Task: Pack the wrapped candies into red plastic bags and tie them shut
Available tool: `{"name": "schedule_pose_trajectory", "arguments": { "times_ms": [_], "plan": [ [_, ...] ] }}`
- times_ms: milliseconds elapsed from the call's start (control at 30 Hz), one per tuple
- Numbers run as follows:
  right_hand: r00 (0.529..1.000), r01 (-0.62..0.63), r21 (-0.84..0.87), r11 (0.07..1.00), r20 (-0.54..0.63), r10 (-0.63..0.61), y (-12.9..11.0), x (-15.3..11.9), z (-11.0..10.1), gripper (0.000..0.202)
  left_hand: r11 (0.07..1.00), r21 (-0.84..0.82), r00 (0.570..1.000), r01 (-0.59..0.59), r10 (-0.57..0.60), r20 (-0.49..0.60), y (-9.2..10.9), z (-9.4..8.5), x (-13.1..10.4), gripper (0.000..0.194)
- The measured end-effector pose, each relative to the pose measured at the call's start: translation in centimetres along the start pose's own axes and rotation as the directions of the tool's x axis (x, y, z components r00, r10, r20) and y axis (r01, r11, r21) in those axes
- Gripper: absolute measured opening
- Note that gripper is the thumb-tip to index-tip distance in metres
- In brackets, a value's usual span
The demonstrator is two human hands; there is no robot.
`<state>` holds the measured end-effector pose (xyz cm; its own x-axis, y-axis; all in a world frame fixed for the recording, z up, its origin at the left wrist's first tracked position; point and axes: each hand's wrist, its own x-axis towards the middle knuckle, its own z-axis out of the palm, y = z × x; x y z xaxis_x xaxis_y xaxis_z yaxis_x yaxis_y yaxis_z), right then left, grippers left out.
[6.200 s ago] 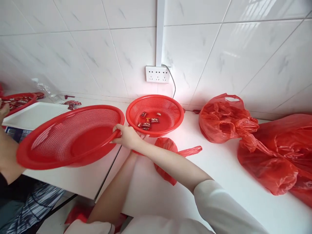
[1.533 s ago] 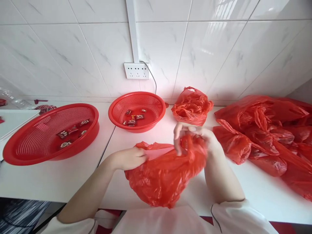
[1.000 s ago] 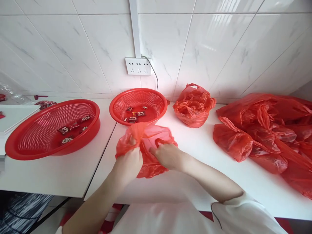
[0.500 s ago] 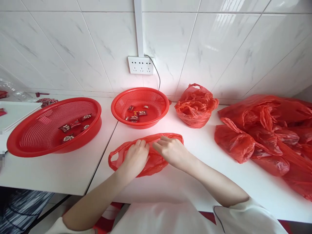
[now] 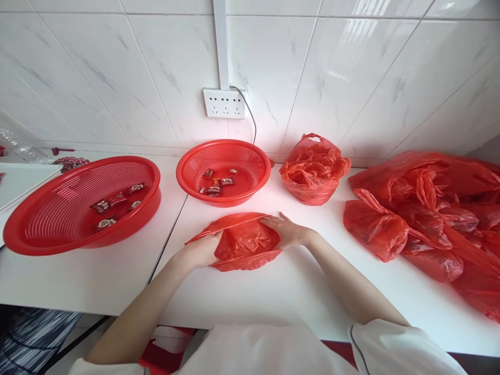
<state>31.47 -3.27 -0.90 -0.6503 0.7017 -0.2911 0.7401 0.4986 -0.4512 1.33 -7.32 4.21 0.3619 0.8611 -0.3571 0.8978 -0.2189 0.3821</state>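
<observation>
A red plastic bag (image 5: 248, 240) lies on the white table in front of me, its mouth spread wide and its crinkled inside showing. My left hand (image 5: 203, 250) reaches into the bag's left side; the film covers its fingers. At the opposite side, my right hand (image 5: 287, 230) has its fingers stretched and apart, some of them inside the bag's mouth and partly behind the film. Just behind the bag stands a round red basket (image 5: 186, 183) with several small dark wrapped sweets (image 5: 227, 181) in it.
A larger red basket (image 5: 154, 200) with several wrapped sweets (image 5: 106, 223) stands left. A bundle of red bags (image 5: 314, 169) sits by the wall. Filled red bags (image 5: 433, 219) pile up at the right. A white tray (image 5: 23, 182) is far left; a socket strip (image 5: 224, 103) is on the wall.
The bag's mouth has been pulled open wider. My hands have moved from above its rim, with fingers bent, to its two sides, the left now reaching inside and the right spread.
</observation>
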Motion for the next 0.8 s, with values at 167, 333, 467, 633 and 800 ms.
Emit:
{"name": "schedule_pose_trajectory", "arguments": {
  "times_ms": [167,333,467,633,800],
  "plan": [
    [0.972,0.091,0.009,0.996,-0.218,-0.087,-0.8,-0.4,-1.0,0.064,0.983,0.052,0.983,-0.178,0.180,-0.036,1.4,-1.2,-0.2,0.054],
    [0.817,0.145,-0.022,0.989,-0.562,-0.132,-4.4,0.1,-1.3,0.034,0.972,0.068,0.971,-0.226,0.230,-0.062,2.4,-0.3,1.1,0.055],
    [0.934,0.131,-0.035,0.991,-0.330,-0.135,-5.3,1.9,0.1,0.056,0.992,0.016,0.992,-0.124,0.125,-0.037,1.3,1.8,3.2,0.084],
    [0.990,-0.125,-0.030,0.992,-0.065,0.123,-1.7,3.1,1.0,0.112,0.997,-0.034,0.998,-0.065,0.066,0.021,-0.9,1.5,3.8,0.090],
    [0.989,-0.080,0.031,0.996,-0.124,0.083,0.2,2.5,0.4,0.110,0.956,-0.272,0.989,-0.106,0.073,-0.129,-1.4,-0.4,3.4,0.063]
  ]
}}
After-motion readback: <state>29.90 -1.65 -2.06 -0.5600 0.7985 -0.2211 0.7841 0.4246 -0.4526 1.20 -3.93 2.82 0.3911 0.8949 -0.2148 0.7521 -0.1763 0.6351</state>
